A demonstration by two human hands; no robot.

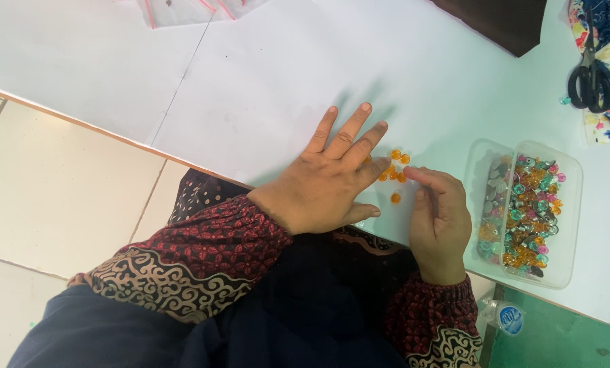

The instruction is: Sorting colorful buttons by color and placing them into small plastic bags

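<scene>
Beads, little orange ones, sit on the white table right between both hands. Left hand lies flat, fingers spread wide, its fingertips touching the cluster. Right hand is curled narrow, fingertips pinched at the cluster's near edge, so it's nearer. Clear tub of mixed beads sits just right of it.

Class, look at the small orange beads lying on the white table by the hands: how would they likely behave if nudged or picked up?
The orange beads look small and round, so a push would probably roll and scatter them. They seem glossy, so likely slippery to pinch. Lying near the table edge, some might roll off.
</scene>
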